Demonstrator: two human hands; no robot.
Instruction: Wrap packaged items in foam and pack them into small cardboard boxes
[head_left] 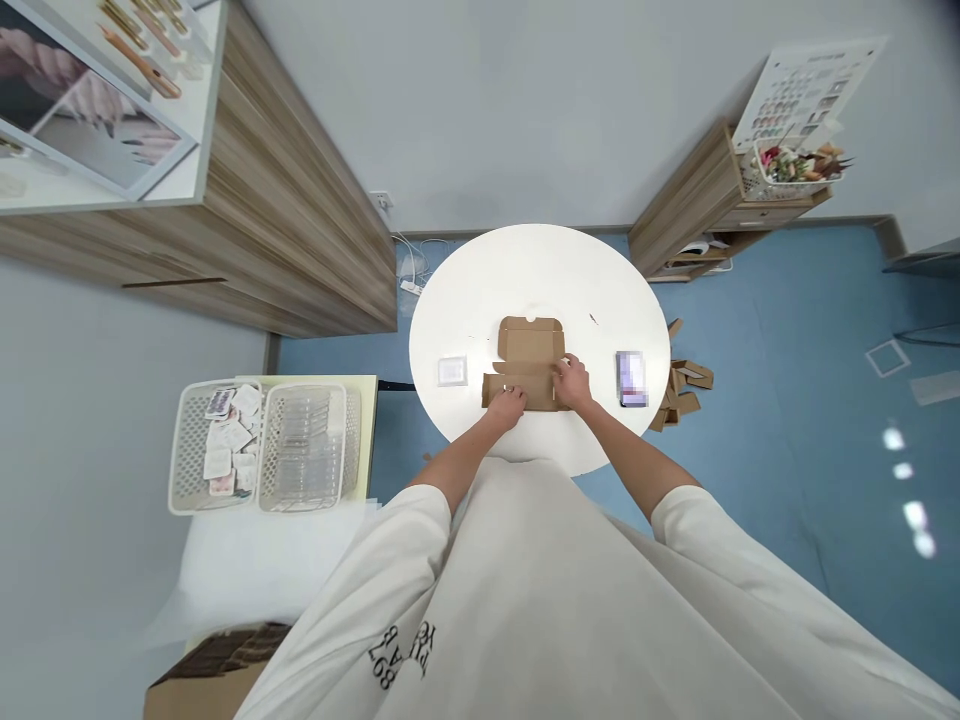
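Note:
A brown cardboard box (530, 346), opened out with its lid panel lying away from me, is on the white round table (480, 270). My right hand (572, 382) has its fingers closed on the box's right side flap. At the near left part of the cardboard, my left hand (508, 405) grips the edge with bent fingers. Left of the box lies a small clear plastic case (452, 371). A phone (631, 379) with a blurred screen lies to the right.
White baskets (303, 447) of clear cases and small packets (227, 437) stand on a side table at left. Several folded cardboard boxes (681, 388) lie on the floor at right. Wooden cabinets (300, 200) flank the table; a power strip (411, 287) lies behind.

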